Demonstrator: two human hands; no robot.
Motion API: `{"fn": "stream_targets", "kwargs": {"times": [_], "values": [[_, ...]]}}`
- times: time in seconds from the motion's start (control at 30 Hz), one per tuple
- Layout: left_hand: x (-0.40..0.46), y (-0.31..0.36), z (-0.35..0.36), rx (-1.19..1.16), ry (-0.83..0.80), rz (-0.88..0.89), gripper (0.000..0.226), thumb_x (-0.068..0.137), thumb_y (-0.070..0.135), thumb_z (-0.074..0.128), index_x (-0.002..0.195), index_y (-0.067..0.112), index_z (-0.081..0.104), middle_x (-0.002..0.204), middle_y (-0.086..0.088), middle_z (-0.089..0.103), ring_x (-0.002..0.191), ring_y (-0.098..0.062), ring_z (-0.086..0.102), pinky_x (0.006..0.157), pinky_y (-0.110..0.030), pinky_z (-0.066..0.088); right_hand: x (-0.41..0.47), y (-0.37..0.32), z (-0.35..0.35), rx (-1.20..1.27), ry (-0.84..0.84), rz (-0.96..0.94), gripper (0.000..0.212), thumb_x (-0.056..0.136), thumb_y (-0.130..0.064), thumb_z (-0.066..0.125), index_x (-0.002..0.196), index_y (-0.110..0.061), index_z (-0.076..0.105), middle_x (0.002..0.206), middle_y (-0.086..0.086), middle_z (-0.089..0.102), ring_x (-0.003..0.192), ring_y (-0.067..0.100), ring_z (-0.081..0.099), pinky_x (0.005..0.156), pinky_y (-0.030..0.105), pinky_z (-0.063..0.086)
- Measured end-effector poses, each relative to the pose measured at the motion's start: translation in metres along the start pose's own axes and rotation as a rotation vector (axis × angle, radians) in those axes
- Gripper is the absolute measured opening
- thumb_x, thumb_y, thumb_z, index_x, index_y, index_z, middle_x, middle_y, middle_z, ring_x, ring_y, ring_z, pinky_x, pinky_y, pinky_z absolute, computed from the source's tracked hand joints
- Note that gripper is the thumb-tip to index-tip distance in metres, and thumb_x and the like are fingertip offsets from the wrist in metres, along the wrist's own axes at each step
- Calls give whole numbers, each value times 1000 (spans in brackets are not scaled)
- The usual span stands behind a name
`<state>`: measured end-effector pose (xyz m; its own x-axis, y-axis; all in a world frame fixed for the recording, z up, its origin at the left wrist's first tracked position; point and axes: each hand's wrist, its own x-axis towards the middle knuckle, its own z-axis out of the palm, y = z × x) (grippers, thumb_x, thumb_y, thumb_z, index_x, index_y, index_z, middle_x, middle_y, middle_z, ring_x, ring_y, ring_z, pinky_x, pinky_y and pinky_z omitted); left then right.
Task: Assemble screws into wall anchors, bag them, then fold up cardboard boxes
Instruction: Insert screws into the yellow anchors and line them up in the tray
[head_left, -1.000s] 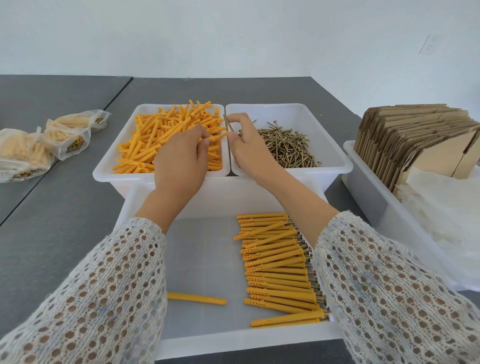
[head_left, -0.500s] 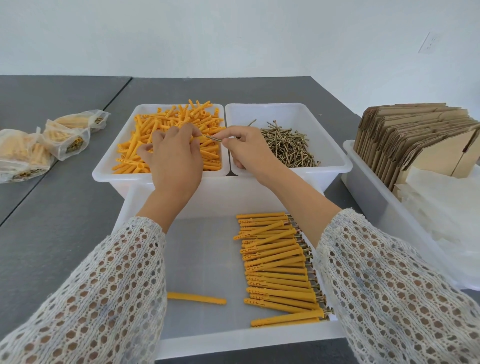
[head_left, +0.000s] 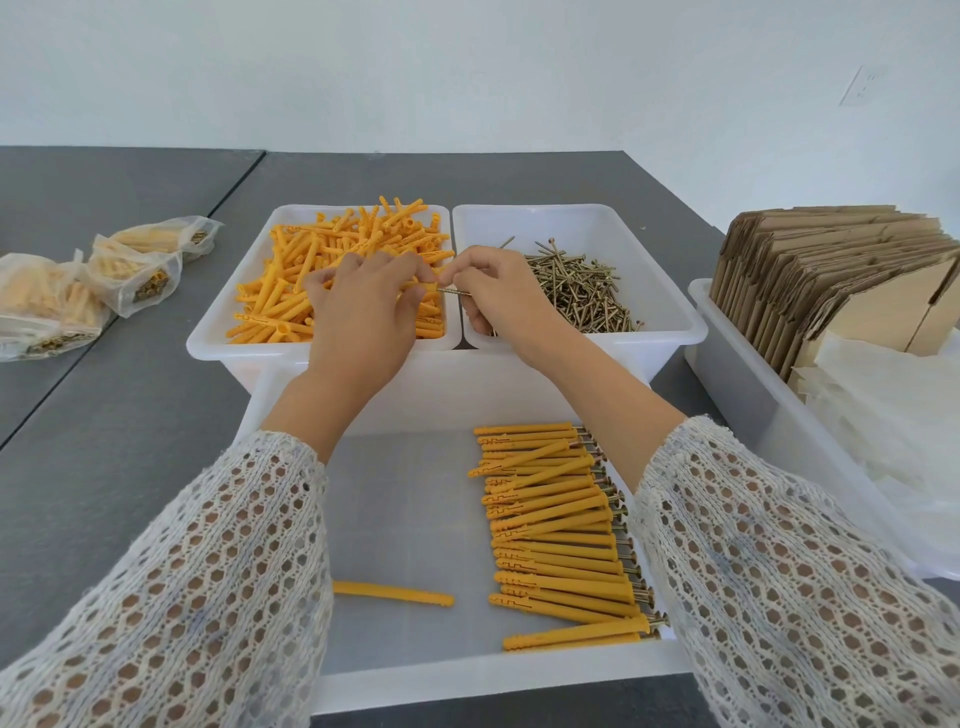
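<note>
My left hand (head_left: 363, 306) pinches one orange anchor (head_left: 425, 287) near its open end; my right hand (head_left: 501, 291) pinches a screw (head_left: 453, 292) by its head end, tip at the anchor's mouth. Both are held above the seam between the two far bins.

Handling, as judged: the anchor is light, slightly springy plastic, ribbed, so grip is easy; hold close to the mouth to keep it from flexing off-axis. The screw is thin, stiff, sharp at the tip and smooth enough to roll; hold at the head and push straight.

Under the left hand: the bin of loose anchors (head_left: 332, 270). Under and right of the right hand: the bin of loose screws (head_left: 576, 291). Nearer me, below both wrists: a white tray (head_left: 467, 675) with a row of assembled anchors (head_left: 556, 530), screw heads at the right, and one lone anchor (head_left: 392, 593) apart on the left.

Far left of the left hand: filled bags (head_left: 104, 280) on the grey desk (head_left: 104, 415). Far right: flat cardboard boxes (head_left: 831, 275) standing in a bin, pale bags beside them. White wall behind.
</note>
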<state>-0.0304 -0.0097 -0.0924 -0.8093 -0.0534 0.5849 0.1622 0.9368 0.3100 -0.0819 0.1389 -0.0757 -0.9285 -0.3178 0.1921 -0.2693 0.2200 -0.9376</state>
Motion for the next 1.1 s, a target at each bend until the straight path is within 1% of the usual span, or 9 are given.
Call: {"fn": "stream_targets", "kwargs": {"times": [0.13,0.27,0.37,0.43,0.53,0.67,0.8,0.9,1.1], "values": [[-3,12,2,-13,-60,142,22,99,14,46,112,27,58,102,11,65,99,-20,56,94,-46,24,0,-1,5,-35,64,-58,19,96,-8,44,87,-3,59,71,4,57,48,4,45,51,22,35],[-5,22,7,-90,-50,160,19,100,14,46,115,22,53,85,11,63,81,-16,58,88,-41,27,0,-3,6,68,94,-38,28,104,-24,39,91,-5,56,67,-2,50,51,10,44,50,24,36],[-4,24,6,-354,-91,127,9,102,14,46,108,18,52,77,9,66,71,-17,62,76,-36,43,4,-7,1,175,145,58,46,107,-37,28,104,-4,60,68,3,54,51,13,48,46,23,38],[-3,25,1,-511,-107,105,4,104,15,45,105,17,48,74,6,66,68,-16,62,67,-39,50,7,-8,-8,248,211,105,54,107,-42,22,104,-5,61,68,4,55,52,15,47,49,25,38],[-3,28,-6,-574,-84,152,3,105,19,41,103,20,42,71,4,63,62,-19,58,63,-46,51,11,-3,-20,308,317,169,56,107,-41,20,102,-4,62,64,3,55,47,14,46,47,23,38],[-11,37,-10,-394,-111,295,12,103,29,39,102,18,44,65,5,56,55,-16,53,50,-41,44,13,2,-25,312,415,295,45,106,-28,25,90,-6,61,60,2,53,43,13,44,43,19,37],[-22,52,-4,-219,-215,440,14,103,31,43,97,20,49,56,5,48,48,-9,43,47,-30,31,13,4,-28,374,398,321,33,100,-17,31,87,-6,59,58,2,51,42,12,41,42,18,35],[-28,62,2,-155,-277,514,16,103,35,43,99,22,53,59,5,56,49,-8,47,47,-30,36,14,6,-33,460,380,365,30,98,-13,31,88,-6,58,58,2,49,41,12,40,43,20,34],[-43,76,17,-103,-494,583,22,102,39,43,98,20,55,74,5,64,66,-18,58,60,-35,46,14,7,-38,587,327,460,29,96,-8,34,81,-9,58,58,1,47,44,12,41,44,20,35]]}}
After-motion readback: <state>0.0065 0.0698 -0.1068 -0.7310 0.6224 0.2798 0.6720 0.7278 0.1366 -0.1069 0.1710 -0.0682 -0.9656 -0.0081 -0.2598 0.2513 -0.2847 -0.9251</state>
